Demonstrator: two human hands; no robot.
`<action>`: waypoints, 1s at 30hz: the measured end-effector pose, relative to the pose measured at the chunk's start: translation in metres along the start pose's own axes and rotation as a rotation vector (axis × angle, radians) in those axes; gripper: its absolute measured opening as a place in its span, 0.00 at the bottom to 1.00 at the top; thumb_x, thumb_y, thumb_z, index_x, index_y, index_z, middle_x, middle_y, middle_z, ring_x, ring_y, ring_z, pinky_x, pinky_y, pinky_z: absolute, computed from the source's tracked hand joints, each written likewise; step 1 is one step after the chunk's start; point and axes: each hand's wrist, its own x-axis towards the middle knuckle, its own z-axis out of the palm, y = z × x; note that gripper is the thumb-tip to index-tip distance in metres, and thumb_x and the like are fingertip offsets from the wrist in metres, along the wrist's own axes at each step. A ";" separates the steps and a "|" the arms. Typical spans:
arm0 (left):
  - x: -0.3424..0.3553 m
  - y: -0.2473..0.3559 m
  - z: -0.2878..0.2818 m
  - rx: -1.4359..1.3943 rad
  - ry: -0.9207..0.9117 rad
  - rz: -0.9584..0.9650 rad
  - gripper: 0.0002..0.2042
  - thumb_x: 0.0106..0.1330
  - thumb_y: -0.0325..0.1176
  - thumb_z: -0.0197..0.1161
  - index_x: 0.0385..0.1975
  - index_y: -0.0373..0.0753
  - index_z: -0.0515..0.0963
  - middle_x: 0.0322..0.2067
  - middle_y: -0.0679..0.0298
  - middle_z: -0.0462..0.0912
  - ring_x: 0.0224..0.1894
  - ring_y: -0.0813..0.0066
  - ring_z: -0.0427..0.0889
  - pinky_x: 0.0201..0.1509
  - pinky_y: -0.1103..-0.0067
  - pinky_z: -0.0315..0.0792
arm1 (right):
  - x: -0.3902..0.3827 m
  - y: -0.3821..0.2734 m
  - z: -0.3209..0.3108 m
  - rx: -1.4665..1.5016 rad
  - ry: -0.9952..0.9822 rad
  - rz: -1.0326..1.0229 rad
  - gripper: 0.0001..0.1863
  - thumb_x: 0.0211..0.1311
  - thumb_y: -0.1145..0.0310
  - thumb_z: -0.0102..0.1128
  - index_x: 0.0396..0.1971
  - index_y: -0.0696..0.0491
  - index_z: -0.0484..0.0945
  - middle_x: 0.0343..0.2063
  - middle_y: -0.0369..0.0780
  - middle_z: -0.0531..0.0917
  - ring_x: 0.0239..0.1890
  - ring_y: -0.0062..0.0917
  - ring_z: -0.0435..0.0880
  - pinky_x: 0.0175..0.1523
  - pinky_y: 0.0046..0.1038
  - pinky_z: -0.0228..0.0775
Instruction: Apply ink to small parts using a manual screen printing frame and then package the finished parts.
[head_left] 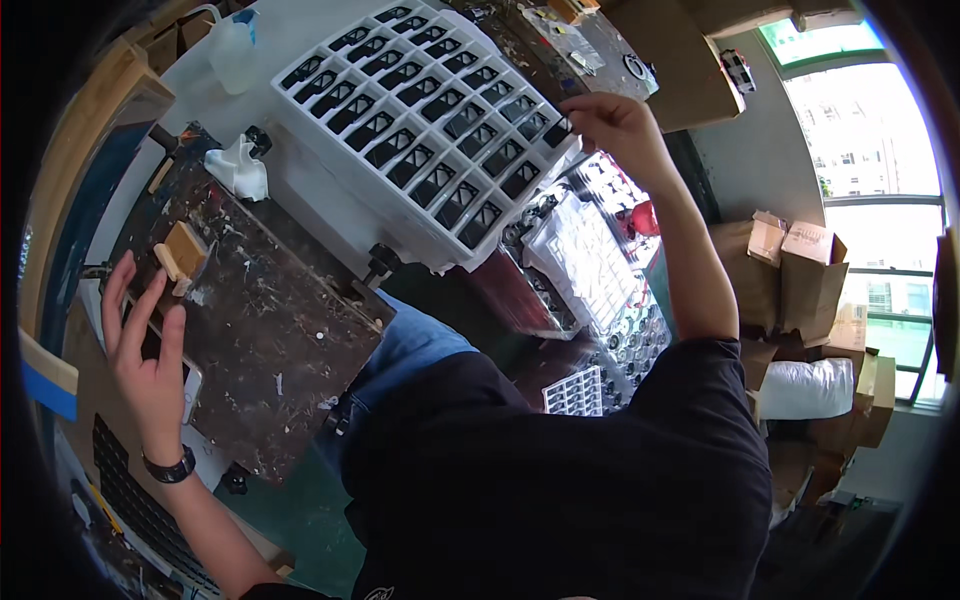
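Observation:
A white plastic tray (375, 185) with a grid of compartments sits on a stack at the top centre. Its cells hold several black parts (437, 185), each dark and flat. At the tray's right corner my right hand (622, 128) pinches the edge of a small black part (557, 132); the fingertips partly cover it. My left hand (150, 370) is held over the left side of the dark, worn worktable (270, 335), its fingers spread and nothing in them. Just beyond those fingers lies a small wooden block (184, 250).
Crumpled white material (238, 168) and a translucent bottle (233, 55) are left of the tray. A clear-wrapped white tray (585, 255) and a red round object (645, 218) lie below my right arm. Cardboard boxes (810, 285) stand at the right by the window.

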 end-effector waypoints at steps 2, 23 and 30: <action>-0.013 0.001 -0.007 0.048 -0.006 -0.019 0.20 0.76 0.29 0.66 0.67 0.39 0.80 0.71 0.54 0.75 0.73 0.54 0.74 0.79 0.58 0.66 | -0.004 0.001 0.004 -0.086 0.005 -0.009 0.11 0.72 0.73 0.70 0.50 0.57 0.90 0.26 0.34 0.84 0.25 0.15 0.78 0.32 0.19 0.69; -0.144 0.038 -0.050 -0.549 0.585 -0.678 0.21 0.86 0.35 0.49 0.72 0.35 0.72 0.57 0.58 0.83 0.36 0.81 0.77 0.34 0.85 0.71 | 0.108 -0.241 0.241 -0.071 -0.143 -0.885 0.13 0.72 0.71 0.71 0.52 0.56 0.89 0.40 0.38 0.90 0.33 0.19 0.81 0.41 0.24 0.75; -0.166 0.037 -0.035 -0.715 0.467 -0.682 0.25 0.79 0.24 0.54 0.75 0.34 0.70 0.59 0.56 0.82 0.37 0.78 0.78 0.38 0.85 0.74 | 0.094 -0.261 0.298 -0.288 -0.365 -1.299 0.17 0.63 0.73 0.76 0.51 0.60 0.87 0.40 0.42 0.90 0.39 0.32 0.86 0.50 0.32 0.79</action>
